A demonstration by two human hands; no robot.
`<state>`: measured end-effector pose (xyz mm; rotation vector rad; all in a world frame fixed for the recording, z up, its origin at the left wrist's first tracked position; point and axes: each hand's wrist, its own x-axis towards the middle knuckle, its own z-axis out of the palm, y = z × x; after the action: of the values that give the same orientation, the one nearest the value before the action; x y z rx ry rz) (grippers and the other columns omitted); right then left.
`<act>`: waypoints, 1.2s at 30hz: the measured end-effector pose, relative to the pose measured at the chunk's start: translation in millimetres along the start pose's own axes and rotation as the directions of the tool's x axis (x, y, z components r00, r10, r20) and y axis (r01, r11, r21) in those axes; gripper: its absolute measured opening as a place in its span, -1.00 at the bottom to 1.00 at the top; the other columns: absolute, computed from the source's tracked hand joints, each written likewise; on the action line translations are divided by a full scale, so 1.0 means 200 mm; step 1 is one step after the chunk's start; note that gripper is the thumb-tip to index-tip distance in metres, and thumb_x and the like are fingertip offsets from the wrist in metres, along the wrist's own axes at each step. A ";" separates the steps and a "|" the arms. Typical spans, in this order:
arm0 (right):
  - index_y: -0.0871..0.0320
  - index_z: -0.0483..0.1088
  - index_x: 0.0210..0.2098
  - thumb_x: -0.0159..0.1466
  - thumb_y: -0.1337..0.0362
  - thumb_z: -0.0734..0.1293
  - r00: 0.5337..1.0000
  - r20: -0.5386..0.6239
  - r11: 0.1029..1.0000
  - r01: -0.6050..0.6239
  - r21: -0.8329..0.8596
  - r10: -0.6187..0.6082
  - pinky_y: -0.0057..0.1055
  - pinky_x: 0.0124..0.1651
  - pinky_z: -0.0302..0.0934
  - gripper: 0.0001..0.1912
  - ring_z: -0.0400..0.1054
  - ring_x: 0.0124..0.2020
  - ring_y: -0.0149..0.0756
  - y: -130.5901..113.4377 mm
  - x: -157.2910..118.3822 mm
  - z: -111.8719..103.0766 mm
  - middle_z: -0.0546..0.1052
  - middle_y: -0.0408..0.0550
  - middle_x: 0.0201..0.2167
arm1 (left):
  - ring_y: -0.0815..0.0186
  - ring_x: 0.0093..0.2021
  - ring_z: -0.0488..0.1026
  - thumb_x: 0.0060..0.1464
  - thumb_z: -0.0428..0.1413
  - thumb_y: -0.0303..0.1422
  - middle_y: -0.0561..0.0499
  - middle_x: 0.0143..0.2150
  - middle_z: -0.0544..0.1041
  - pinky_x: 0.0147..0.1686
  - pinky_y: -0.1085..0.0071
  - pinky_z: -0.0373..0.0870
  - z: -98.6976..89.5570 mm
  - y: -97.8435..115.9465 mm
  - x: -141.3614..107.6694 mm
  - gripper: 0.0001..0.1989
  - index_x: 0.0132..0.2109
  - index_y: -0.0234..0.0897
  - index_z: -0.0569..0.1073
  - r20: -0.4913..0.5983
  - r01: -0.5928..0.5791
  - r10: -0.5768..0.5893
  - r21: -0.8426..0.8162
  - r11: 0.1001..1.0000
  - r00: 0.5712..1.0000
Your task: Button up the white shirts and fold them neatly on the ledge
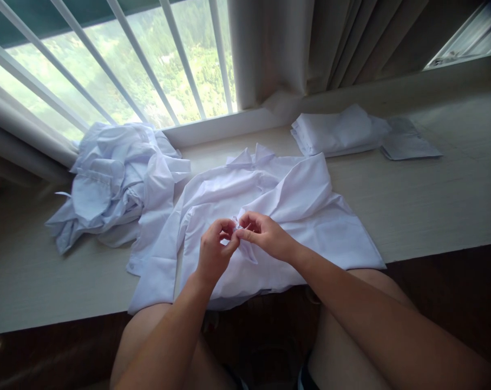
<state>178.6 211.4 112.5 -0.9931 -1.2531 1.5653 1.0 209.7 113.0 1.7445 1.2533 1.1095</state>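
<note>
A white collared shirt [310, 233] lies spread on the wide pale ledge, its collar pointing toward the window and its lower edge hanging over the front. Near the middle of the shirt, my left hand [217, 246] pinches a bunched bit of its cloth between thumb and fingers. My right hand [265, 233] grips the same bit from the other side, and the two hands' fingertips meet. Whether a button sits between the fingers is hidden. One sleeve [154, 281] stretches down toward the front left edge.
A crumpled heap of white clothes [111, 189] rests left of the shirt. Folded white cloth [342, 130] and a flat, pale packet [410, 141] lie at the back right. Behind stand a barred window [148, 65] and grey curtains [269, 49]. My knees are against the ledge's front edge.
</note>
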 end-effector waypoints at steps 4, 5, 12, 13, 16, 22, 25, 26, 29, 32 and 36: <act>0.12 0.46 -0.27 0.22 -0.01 0.50 1.000 0.000 0.999 0.012 -0.047 -0.012 -0.40 -0.24 0.21 -0.66 0.30 -0.34 -0.36 0.02 0.00 -0.02 0.46 -0.17 -0.38 | 0.36 -0.28 0.47 0.17 0.25 -0.25 0.03 -0.28 0.50 -0.25 0.42 0.54 -0.01 -0.01 0.00 -0.83 -0.20 -0.24 0.49 0.043 0.022 -0.020 -0.062 0.998 0.999; 0.13 0.47 -0.28 0.22 -0.01 0.50 1.000 0.015 0.999 0.003 -0.041 -0.003 -0.40 -0.23 0.20 -0.65 0.31 -0.33 -0.35 0.02 0.00 -0.03 0.47 -0.16 -0.38 | 0.36 -0.28 0.46 0.16 0.27 -0.23 0.03 -0.28 0.50 -0.24 0.42 0.53 -0.02 -0.01 0.01 -0.81 -0.18 -0.24 0.49 0.061 0.023 -0.017 -0.085 0.996 0.998; 0.16 0.51 -0.34 0.16 -0.06 0.54 0.996 0.093 0.995 -0.024 0.096 0.015 -0.41 -0.28 0.13 -0.60 0.25 -0.39 -0.39 -0.06 -0.01 -0.06 0.44 -0.18 -0.45 | 0.36 -0.41 0.42 0.26 0.16 -0.03 0.03 -0.33 0.50 -0.32 0.39 0.45 -0.09 -0.02 0.05 -0.59 0.06 -0.22 0.55 0.308 0.112 -0.041 -0.219 0.969 0.950; 0.17 0.52 -0.34 0.15 -0.07 0.54 0.995 0.100 0.994 -0.031 0.103 0.021 -0.42 -0.29 0.12 -0.59 0.24 -0.40 -0.39 -0.07 -0.01 -0.06 0.44 -0.18 -0.46 | 0.37 -0.41 0.41 0.26 0.17 -0.04 0.02 -0.33 0.51 -0.33 0.39 0.44 -0.09 -0.02 0.06 -0.63 -0.01 -0.23 0.57 0.296 0.122 -0.050 -0.229 0.966 0.954; 0.19 0.53 -0.32 0.15 -0.07 0.55 0.991 0.123 0.995 -0.054 0.085 0.043 -0.42 -0.29 0.09 -0.57 0.24 -0.39 -0.40 -0.08 -0.02 -0.07 0.43 -0.18 -0.45 | 0.40 -0.42 0.39 0.21 0.25 -0.11 0.05 -0.36 0.48 -0.40 0.44 0.38 -0.08 -0.03 0.07 -0.72 -0.19 -0.24 0.53 0.226 0.150 -0.086 -0.281 0.948 0.970; 0.19 0.48 -0.39 0.09 -0.11 0.57 0.998 0.046 0.997 -0.049 0.065 0.046 -0.44 -0.33 0.01 -0.51 0.15 -0.43 -0.43 -0.09 -0.02 -0.09 0.36 -0.22 -0.50 | 0.41 -0.44 0.35 0.16 0.31 -0.16 0.09 -0.47 0.43 -0.40 0.46 0.30 -0.14 -0.02 0.10 -0.73 -0.28 -0.27 0.50 0.230 0.153 -0.087 -0.287 0.946 0.969; 0.19 0.45 -0.42 0.08 -0.13 0.57 0.998 0.046 0.997 -0.053 0.055 0.051 -0.44 -0.35 -0.02 -0.50 0.12 -0.43 -0.43 -0.08 -0.02 -0.10 0.34 -0.22 -0.50 | 0.41 -0.43 0.35 0.16 0.31 -0.19 0.08 -0.47 0.43 -0.40 0.46 0.28 -0.16 -0.02 0.11 -0.75 -0.30 -0.27 0.51 0.255 0.160 -0.085 -0.289 0.944 0.963; 0.19 0.45 -0.42 0.08 -0.14 0.57 0.998 0.047 0.997 -0.051 0.049 0.049 -0.44 -0.35 -0.02 -0.49 0.12 -0.44 -0.43 -0.08 -0.02 -0.10 0.34 -0.22 -0.50 | 0.41 -0.43 0.35 0.16 0.31 -0.20 0.08 -0.46 0.43 -0.39 0.45 0.28 -0.17 -0.02 0.11 -0.76 -0.31 -0.28 0.51 0.263 0.165 -0.087 -0.290 0.943 0.961; 0.18 0.43 -0.44 0.07 -0.15 0.56 0.998 0.040 0.999 -0.040 0.019 0.040 -0.43 -0.36 -0.03 -0.48 0.10 -0.44 -0.43 -0.08 -0.02 -0.10 0.32 -0.23 -0.51 | 0.40 -0.43 0.34 0.15 0.31 -0.22 0.07 -0.47 0.43 -0.38 0.44 0.26 -0.17 -0.03 0.11 -0.77 -0.32 -0.28 0.51 0.266 0.176 -0.099 -0.282 0.943 0.959; 0.17 0.42 -0.44 0.09 -0.16 0.55 0.999 0.036 0.999 -0.035 -0.023 0.036 -0.43 -0.36 -0.03 -0.49 0.12 -0.44 -0.42 -0.08 -0.01 -0.10 0.33 -0.23 -0.51 | 0.40 -0.43 0.33 0.15 0.30 -0.23 0.08 -0.47 0.41 -0.38 0.45 0.26 -0.17 -0.04 0.12 -0.78 -0.33 -0.27 0.51 0.253 0.184 -0.117 -0.261 0.948 0.960; 0.17 0.44 -0.43 0.12 -0.11 0.53 1.000 0.006 0.994 -0.025 -0.102 0.025 -0.42 -0.32 0.04 -0.54 0.18 -0.41 -0.40 -0.06 0.00 -0.12 0.37 -0.21 -0.49 | 0.41 -0.43 0.33 0.16 0.28 -0.21 0.09 -0.46 0.39 -0.39 0.46 0.27 -0.15 -0.07 0.12 -0.78 -0.31 -0.27 0.51 0.225 0.203 -0.158 -0.194 0.960 0.961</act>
<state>201.8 220.1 119.4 -1.0724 -1.3411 1.5376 -27.6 238.7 116.6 1.5072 1.0968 0.8954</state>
